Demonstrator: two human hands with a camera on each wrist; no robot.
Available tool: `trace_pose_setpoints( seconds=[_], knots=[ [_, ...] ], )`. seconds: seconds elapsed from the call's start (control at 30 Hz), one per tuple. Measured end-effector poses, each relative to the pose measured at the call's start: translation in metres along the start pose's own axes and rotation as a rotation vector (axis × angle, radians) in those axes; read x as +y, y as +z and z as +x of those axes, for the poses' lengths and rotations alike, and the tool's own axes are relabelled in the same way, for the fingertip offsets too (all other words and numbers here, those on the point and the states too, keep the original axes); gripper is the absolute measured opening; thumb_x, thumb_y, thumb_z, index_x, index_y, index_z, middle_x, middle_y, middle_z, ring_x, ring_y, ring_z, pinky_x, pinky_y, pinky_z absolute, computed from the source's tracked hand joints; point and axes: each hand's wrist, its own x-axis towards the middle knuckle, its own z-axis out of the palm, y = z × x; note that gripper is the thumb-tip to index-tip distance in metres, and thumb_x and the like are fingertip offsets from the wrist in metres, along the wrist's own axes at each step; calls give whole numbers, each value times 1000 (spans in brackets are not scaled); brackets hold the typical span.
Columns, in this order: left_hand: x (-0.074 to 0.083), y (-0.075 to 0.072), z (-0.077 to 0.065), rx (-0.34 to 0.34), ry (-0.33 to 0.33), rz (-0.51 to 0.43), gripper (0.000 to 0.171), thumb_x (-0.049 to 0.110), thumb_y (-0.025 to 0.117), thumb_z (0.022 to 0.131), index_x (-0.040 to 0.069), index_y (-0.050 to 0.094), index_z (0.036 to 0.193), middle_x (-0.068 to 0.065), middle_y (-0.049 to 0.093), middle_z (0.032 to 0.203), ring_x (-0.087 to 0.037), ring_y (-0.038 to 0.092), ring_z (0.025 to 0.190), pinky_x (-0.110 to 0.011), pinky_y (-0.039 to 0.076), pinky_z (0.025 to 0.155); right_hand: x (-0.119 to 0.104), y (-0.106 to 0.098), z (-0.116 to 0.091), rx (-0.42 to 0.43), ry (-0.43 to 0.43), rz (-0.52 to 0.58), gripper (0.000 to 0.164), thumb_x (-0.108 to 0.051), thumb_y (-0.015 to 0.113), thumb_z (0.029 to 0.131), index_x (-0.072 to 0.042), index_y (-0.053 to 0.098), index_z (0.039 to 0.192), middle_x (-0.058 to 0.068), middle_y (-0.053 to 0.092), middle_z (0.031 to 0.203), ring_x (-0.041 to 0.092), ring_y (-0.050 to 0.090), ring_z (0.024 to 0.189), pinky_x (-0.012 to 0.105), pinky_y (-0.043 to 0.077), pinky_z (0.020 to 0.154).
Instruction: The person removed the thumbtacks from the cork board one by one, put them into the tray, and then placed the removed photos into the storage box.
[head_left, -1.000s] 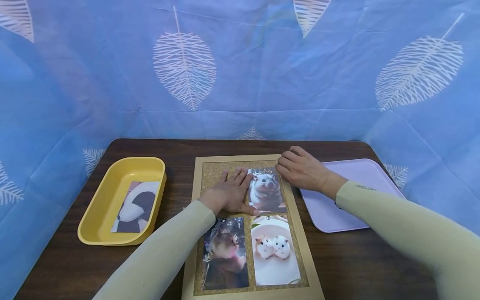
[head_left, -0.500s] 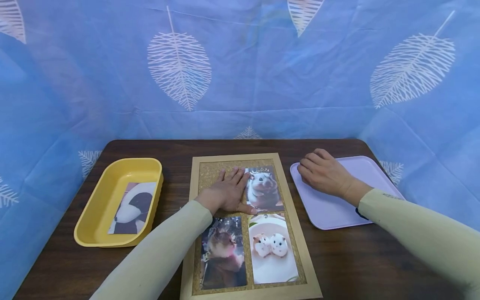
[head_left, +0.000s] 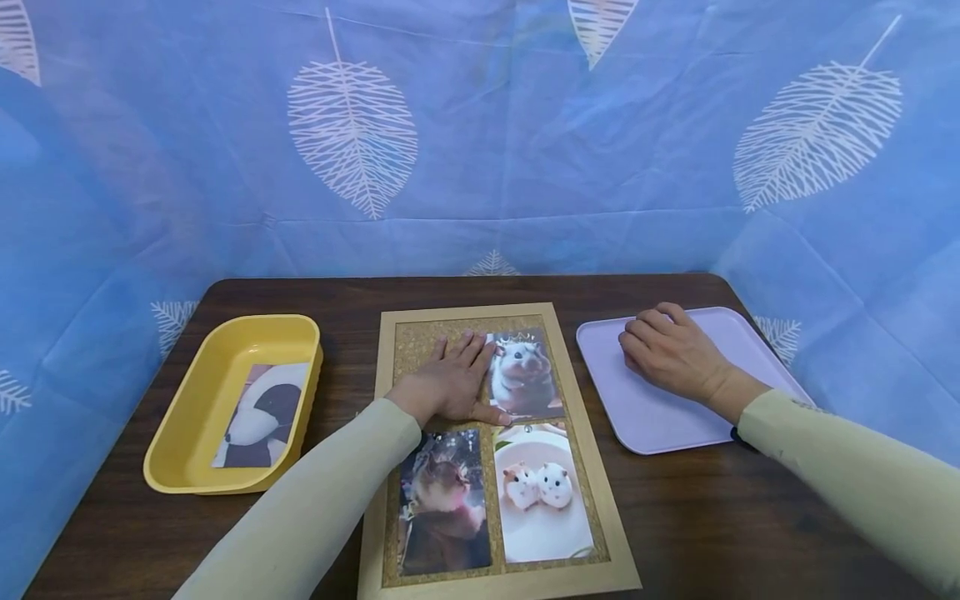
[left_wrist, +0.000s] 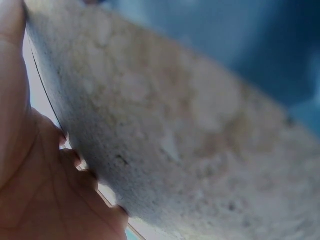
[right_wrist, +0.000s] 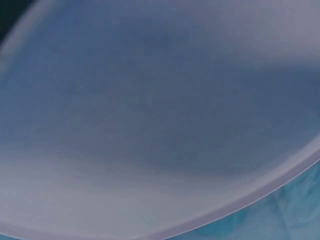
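My left hand [head_left: 450,383] lies flat with spread fingers on the cork board [head_left: 423,337], its fingertips and thumb over the left edge of a photo of a crowned hamster [head_left: 522,375]. In the left wrist view the palm [left_wrist: 55,195] shows beside the blurred cork surface [left_wrist: 165,110]. My right hand [head_left: 675,350] is over the lilac tray [head_left: 622,408] with its fingers bent; I cannot tell whether they pinch anything small. In the right wrist view only the tray [right_wrist: 150,125] shows. Below the left hand are a dark hamster photo [head_left: 446,508] and a photo of two hamsters [head_left: 540,500].
A yellow basin [head_left: 191,417] stands at the left, holding one more photo [head_left: 262,417] of a black-and-white animal. A silver pin [head_left: 528,428] shows at the top of the two-hamster photo. The board's wooden frame [head_left: 600,508] lies on a dark wood table [head_left: 720,517].
My right hand has moved right, from the upper right corner of the crowned hamster photo to over the lilac tray. The left hand stays flat on the board.
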Motion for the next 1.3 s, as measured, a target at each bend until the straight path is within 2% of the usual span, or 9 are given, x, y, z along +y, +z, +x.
trace_pose_setpoints(
  seconds=[0.33, 0.57, 0.93, 1.07, 1.2, 1.3],
  knots=[
    [0, 0, 1, -7, -4, 7, 119, 87, 47, 90, 18, -7, 170, -6, -15, 178, -26, -12, 164, -56, -4, 132, -4, 2, -11, -51, 23, 36, 45, -23, 23, 113, -3, 57, 92, 14, 63, 87, 37, 59, 88, 56, 49, 87],
    [2, -1, 0, -8, -6, 13, 120, 87, 47, 90, 17, -7, 170, -6, -15, 178, -26, -11, 164, -56, -3, 132, -8, 2, -13, -118, 17, 40, 52, -26, 14, 113, -4, 57, 93, 13, 63, 88, 37, 59, 90, 54, 49, 87],
    [2, 0, 1, -4, -8, 17, 120, 87, 48, 90, 18, -7, 170, -6, -14, 178, -26, -11, 164, -56, -3, 132, -11, 4, -16, -142, 19, 53, 54, -23, 11, 113, -4, 56, 92, 13, 60, 84, 37, 57, 86, 54, 47, 86],
    [2, 0, 1, -6, -8, 17, 120, 87, 47, 90, 18, -7, 170, -6, -14, 178, -26, -11, 164, -56, -3, 132, -13, 5, -17, -161, 31, 44, 42, -17, 21, 112, -5, 55, 90, 12, 57, 81, 36, 55, 84, 54, 47, 86],
    [1, 0, 2, -7, -5, 12, 120, 87, 48, 89, 17, -7, 170, -6, -14, 178, -26, -12, 164, -57, -3, 132, -14, 5, -19, -197, 40, 32, 22, -10, 41, 104, -5, 56, 89, 11, 57, 80, 35, 55, 84, 54, 47, 87],
    [1, 0, 1, -3, -3, 5, 121, 88, 48, 89, 18, -7, 170, -6, -14, 178, -25, -11, 164, -57, -3, 132, -15, 5, -19, -216, 43, 31, 15, -10, 46, 100, -5, 56, 90, 11, 57, 80, 35, 54, 84, 55, 47, 89]
  ],
)
